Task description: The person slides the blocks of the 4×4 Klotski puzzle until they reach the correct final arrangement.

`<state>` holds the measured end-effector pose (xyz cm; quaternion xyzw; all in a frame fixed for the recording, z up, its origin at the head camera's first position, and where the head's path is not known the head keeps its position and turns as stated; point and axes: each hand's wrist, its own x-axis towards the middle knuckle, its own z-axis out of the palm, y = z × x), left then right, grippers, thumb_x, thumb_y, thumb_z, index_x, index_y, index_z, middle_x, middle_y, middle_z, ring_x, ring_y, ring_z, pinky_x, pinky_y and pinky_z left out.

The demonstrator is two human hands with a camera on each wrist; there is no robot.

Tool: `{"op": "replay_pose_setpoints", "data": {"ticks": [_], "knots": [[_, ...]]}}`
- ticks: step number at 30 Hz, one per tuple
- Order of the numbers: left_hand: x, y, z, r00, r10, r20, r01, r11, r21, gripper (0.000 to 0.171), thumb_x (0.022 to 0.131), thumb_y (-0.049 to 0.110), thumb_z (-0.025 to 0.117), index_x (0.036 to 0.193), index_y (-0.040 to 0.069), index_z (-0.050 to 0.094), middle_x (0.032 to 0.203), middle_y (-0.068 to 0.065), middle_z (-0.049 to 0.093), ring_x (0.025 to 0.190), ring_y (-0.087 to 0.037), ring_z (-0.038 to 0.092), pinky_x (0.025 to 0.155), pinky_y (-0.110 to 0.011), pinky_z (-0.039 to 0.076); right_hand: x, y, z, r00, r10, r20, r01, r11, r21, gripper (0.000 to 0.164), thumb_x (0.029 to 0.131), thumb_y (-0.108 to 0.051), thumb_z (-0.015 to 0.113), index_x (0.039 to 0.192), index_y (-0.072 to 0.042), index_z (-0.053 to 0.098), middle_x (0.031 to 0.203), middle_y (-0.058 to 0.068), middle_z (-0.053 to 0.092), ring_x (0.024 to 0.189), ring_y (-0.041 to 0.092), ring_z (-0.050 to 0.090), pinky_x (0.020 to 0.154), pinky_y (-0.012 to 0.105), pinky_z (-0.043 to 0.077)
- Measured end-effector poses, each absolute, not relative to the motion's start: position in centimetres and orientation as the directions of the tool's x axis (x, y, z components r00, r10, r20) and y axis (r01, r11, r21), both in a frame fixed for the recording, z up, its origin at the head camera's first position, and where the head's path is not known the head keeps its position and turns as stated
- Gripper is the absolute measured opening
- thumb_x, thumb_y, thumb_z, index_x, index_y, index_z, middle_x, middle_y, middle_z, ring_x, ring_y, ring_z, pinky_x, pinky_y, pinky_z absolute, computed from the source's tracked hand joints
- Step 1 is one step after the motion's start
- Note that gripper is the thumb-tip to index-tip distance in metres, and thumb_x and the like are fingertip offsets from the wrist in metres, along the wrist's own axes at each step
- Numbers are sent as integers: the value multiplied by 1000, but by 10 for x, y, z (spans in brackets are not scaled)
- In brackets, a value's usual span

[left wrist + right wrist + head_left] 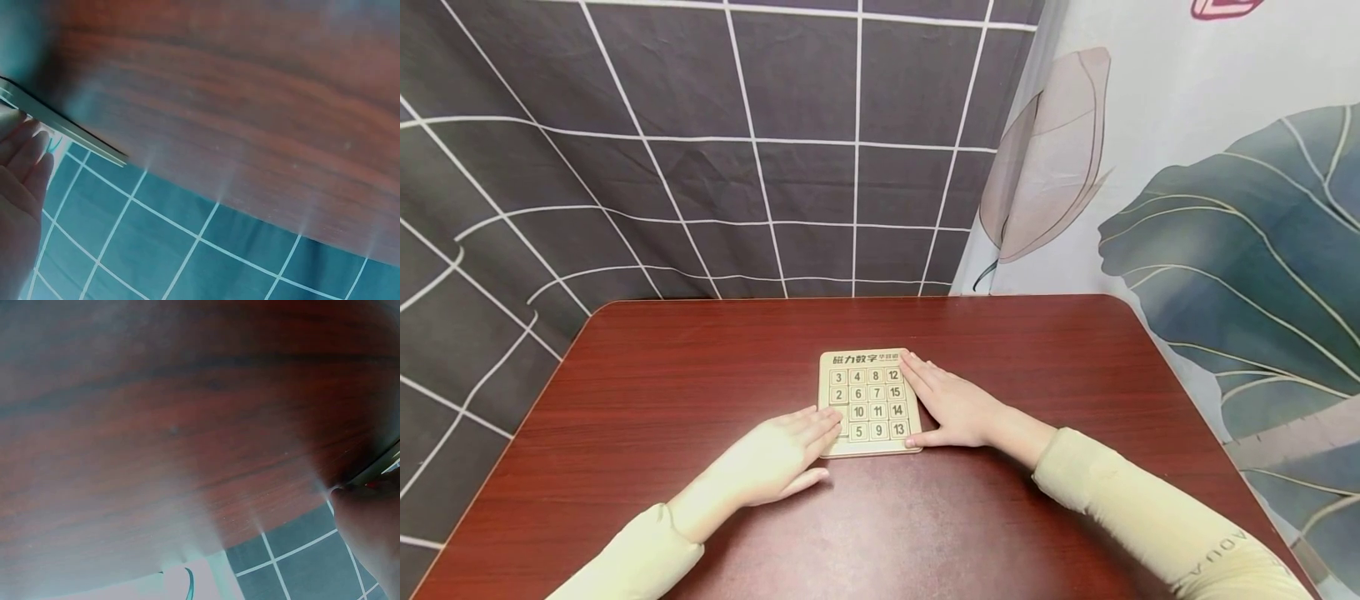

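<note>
A pale number sliding puzzle [867,402] lies flat on the table, its numbered tiles in rows below a printed heading. My left hand [778,457] reaches in from the left with straight fingers, and its fingertips rest on the left column, hiding the lower tiles or slots there. Along the board's right side my right hand [958,407] is spread, fingers touching the upper right corner and thumb on the lower right corner. In the left wrist view the fingers [28,153] are beside the puzzle's edge [69,128]. The right wrist view shows part of the right hand [369,519] at the board's edge.
The puzzle rests on a reddish-brown wooden table [700,367] with rounded far corners. Behind it hangs a dark curtain [805,183] with a white grid. To the right is a white curtain [1075,275] with leaf prints.
</note>
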<state>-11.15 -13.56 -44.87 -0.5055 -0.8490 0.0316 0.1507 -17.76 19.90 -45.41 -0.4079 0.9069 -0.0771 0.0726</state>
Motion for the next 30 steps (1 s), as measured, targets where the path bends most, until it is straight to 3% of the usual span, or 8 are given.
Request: {"op": "replay_pose_setpoints", "data": {"ticks": [12, 23, 30], "knots": [[-125, -132, -443, -508, 844, 172, 830, 533, -165, 60, 99, 44, 70, 138, -2, 68, 145, -15, 68, 137, -27, 65, 117, -40, 53, -177, 198, -455, -660, -748, -70, -724, 659, -205, 115, 93, -65, 69, 167, 6, 17, 178, 21, 8, 165, 36, 20, 134, 50, 28], [-110, -116, -444, -399, 894, 206, 878, 437, -195, 61, 99, 48, 68, 139, 2, 68, 145, -14, 68, 136, -27, 66, 117, -39, 54, -177, 198, -455, -659, -750, -51, -728, 654, -205, 114, 93, -64, 70, 166, 8, 20, 178, 23, 11, 165, 37, 22, 133, 51, 30], [-107, -118, -447, -425, 886, 185, 870, 456, -187, 61, 101, 48, 67, 141, 2, 67, 149, -13, 66, 139, -24, 64, 118, -38, 52, -178, 199, -456, -661, -749, -52, -727, 656, -201, 113, 93, -64, 69, 166, 8, 20, 178, 23, 12, 164, 37, 23, 133, 50, 30]]}}
